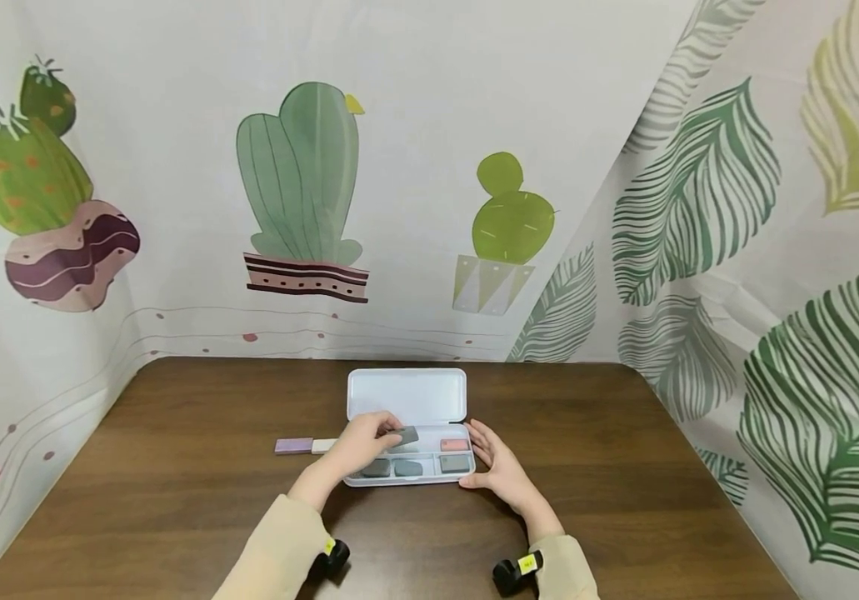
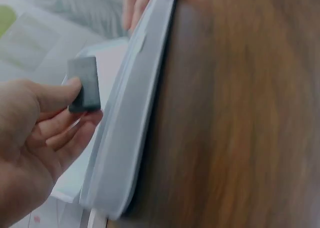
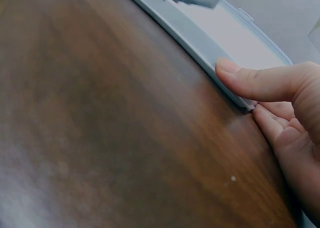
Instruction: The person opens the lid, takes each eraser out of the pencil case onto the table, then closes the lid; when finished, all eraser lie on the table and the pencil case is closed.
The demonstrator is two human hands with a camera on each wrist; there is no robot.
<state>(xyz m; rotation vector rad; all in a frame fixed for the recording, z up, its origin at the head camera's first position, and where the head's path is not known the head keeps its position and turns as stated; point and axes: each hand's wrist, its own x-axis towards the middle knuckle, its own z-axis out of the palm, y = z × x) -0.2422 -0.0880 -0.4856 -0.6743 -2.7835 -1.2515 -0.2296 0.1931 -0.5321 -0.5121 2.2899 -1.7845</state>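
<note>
A white pencil case [image 1: 414,481] lies on the table with its lid [image 1: 407,395] raised at the back. Over its rear compartment, my left hand [image 1: 362,443] pinches a dark grey rectangular block [image 2: 88,83] between thumb and fingers. My right hand [image 1: 502,469] grips the case's right end, the thumb along the front wall and the fingers round the corner. A pink block [image 1: 454,445] sits at the right of the rear compartment. In the front compartments lie a grey block [image 1: 455,463] at the right and more grey pieces [image 1: 408,468] further left.
Left of the case, a purple block [image 1: 293,446] lies end to end with a white one [image 1: 322,446], partly behind the left forearm. The brown wooden table [image 1: 174,500] reaches back to a wall covering [image 1: 414,167] printed with cacti and leaves.
</note>
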